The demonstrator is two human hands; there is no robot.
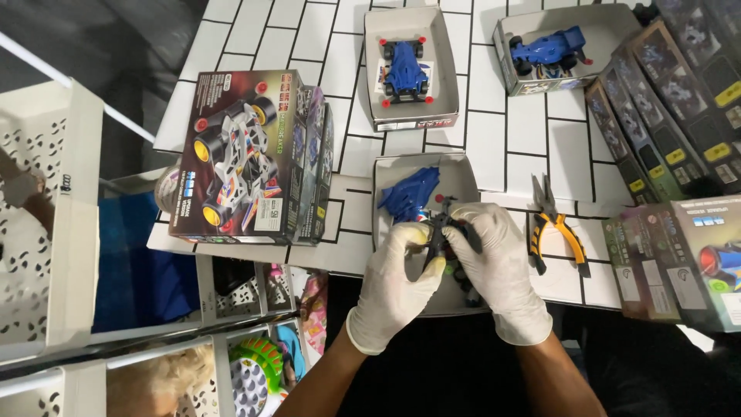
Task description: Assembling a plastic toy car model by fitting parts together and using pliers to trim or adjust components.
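Both hands wear white gloves and meet over an open grey box tray point(463, 171). My left hand point(394, 282) and my right hand point(494, 262) together grip a small black toy car chassis point(445, 232) with a red-tipped axle. A blue toy car body shell point(409, 193) lies in the tray just beyond the chassis. More small dark parts sit in the tray under my right hand.
Yellow-handled pliers point(556, 224) lie right of the tray. Two finished blue toy cars point(405, 69) point(549, 48) rest in open boxes farther back. A toy car box point(247, 158) lies at left, more boxes point(679, 100) at right. White perforated bins point(46, 232) stand below the table's left edge.
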